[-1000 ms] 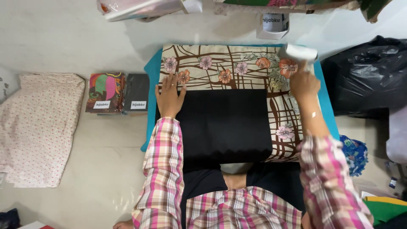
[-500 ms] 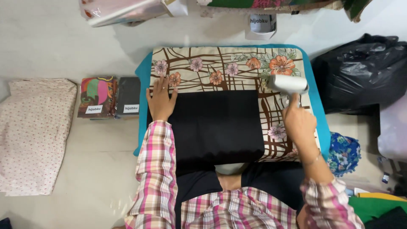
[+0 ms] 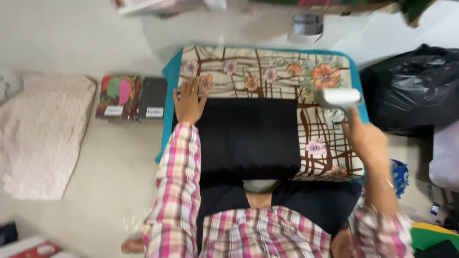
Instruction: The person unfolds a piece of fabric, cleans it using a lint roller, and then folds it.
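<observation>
A folded black cloth (image 3: pixel 248 136) lies on a floral-patterned pad (image 3: pixel 267 76) in front of me. My left hand (image 3: pixel 189 101) rests flat, fingers spread, on the pad at the cloth's upper left corner. My right hand (image 3: pixel 366 138) grips the handle of a white lint roller (image 3: pixel 337 98), held over the right side of the pad, just right of the cloth. Both sleeves are pink plaid. The view is motion-blurred.
Two folded fabric packs (image 3: pixel 131 98) lie on the floor left of the pad, with a pale pink cloth (image 3: pixel 43 134) further left. A black plastic bag (image 3: pixel 413 91) sits at the right. A white container (image 3: pixel 306 26) stands beyond the pad.
My right hand has drawn the lint roller back from the pad's far right corner toward me. The left hand has stayed on the pad by the cloth's corner.
</observation>
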